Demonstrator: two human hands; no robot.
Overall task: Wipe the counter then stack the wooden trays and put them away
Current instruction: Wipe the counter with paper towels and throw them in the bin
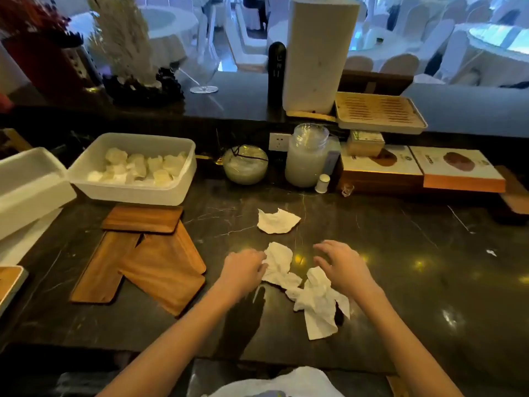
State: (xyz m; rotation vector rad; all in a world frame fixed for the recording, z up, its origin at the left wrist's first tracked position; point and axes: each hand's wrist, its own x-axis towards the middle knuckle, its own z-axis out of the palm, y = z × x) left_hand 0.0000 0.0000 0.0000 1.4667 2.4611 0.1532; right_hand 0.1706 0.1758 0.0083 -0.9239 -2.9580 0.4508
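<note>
Paper towel (279, 262), crumpled, judged light and limp, right of the wooden trays (160, 265): left hand (243, 270) pinches its edge, right hand (342, 267) hovers with fingers (325, 246) spread; probably best gathered by bunching.

Dim warm foreground, glare spots on counter (400, 253), bright, perhaps overexposed background, edges bowed

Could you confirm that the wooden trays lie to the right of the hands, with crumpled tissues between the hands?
Not quite: the head view shows the trays left of the left hand and right hand, not right. The tissues do lie between them.
</note>
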